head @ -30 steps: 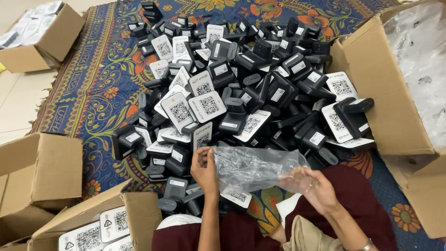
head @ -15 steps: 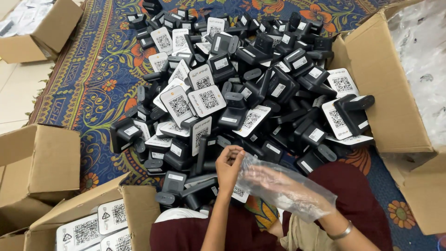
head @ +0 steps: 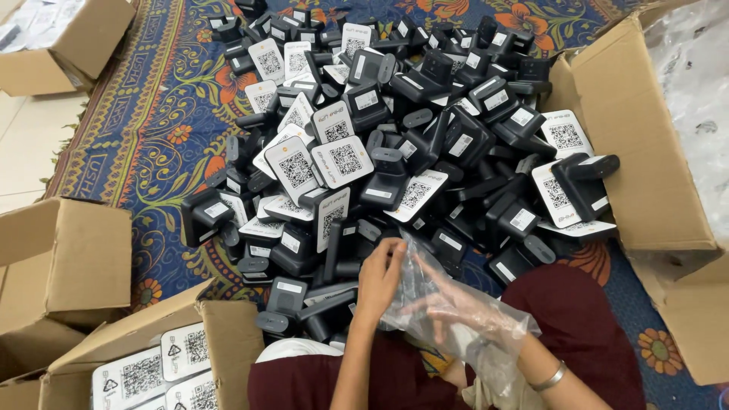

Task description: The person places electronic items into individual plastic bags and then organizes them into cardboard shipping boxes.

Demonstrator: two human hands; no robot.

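We've got the device pile [head: 410, 137] on the rug [head: 152, 129], boxes [head: 68, 258] left, a box [head: 645, 167] right, our hands [head: 380, 277] with the bag [head: 456, 311] in front.

Both forearms are bare from the near edge of the view up to the hands, with no sleeves showing on them. The left hand [head: 380, 277] wears no ring or band that can be seen. The right hand [head: 448, 307] is partly veiled, so its fingers show only dimly; on that wrist sits a plain, thin silver-coloured metal bangle [head: 549, 377] (smooth, unmarked). The lap is covered in dark maroon cloth [head: 577, 319], with a pale white garment edge [head: 292, 351] at near left.
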